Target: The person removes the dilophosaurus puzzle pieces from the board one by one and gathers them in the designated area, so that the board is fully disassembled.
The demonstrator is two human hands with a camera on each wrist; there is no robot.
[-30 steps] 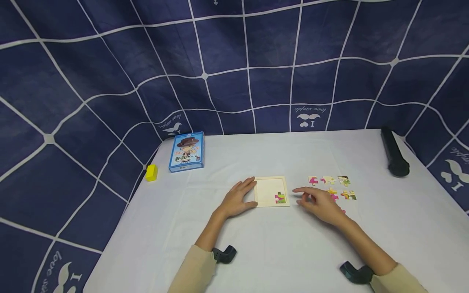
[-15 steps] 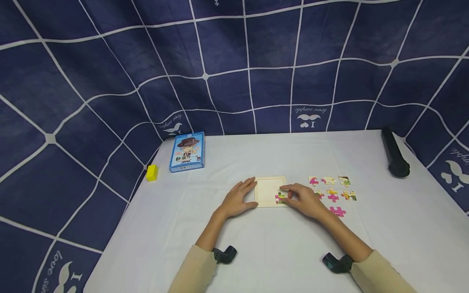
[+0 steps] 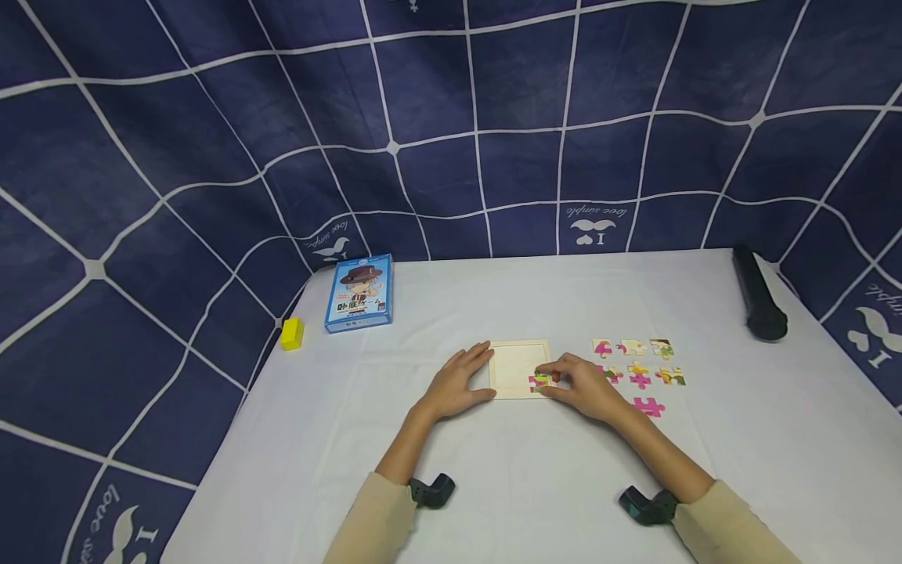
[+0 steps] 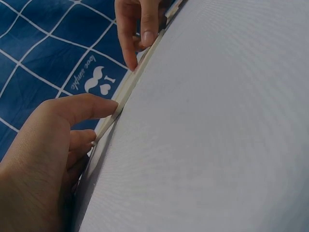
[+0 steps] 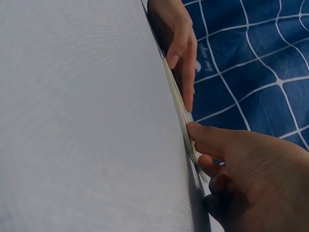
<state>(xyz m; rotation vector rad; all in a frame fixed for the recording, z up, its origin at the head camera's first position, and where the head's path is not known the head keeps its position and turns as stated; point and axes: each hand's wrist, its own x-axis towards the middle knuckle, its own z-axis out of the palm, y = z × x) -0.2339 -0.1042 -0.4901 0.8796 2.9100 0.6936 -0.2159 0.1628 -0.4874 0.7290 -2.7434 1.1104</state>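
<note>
A pale wooden puzzle tray [image 3: 510, 345] lies on the white table in the head view. My left hand [image 3: 454, 384] rests at its left side, fingers at the far corner and thumb at the near corner. At the tray's near right corner my right hand [image 3: 581, 385] pinches a pink and green puzzle piece [image 3: 537, 381] between thumb and index finger; the fingertips partly cover it. In the left wrist view my left thumb meets the tray's rim [image 4: 126, 92]. The right wrist view shows my right thumb against the rim [image 5: 176, 96], with the piece hidden.
Several loose puzzle pieces [image 3: 649, 406] lie in rows to the right of the tray. A blue box [image 3: 360, 294] and a yellow block [image 3: 291, 334] are at the left. A black cylindrical object [image 3: 759, 296] lies at the far right. A dark gridded cloth [image 3: 521, 172] hangs behind.
My right hand has moved left from beside the tray onto the piece at its near right corner, and the index finger has come nearer the thumb. The left hand stays in place.
</note>
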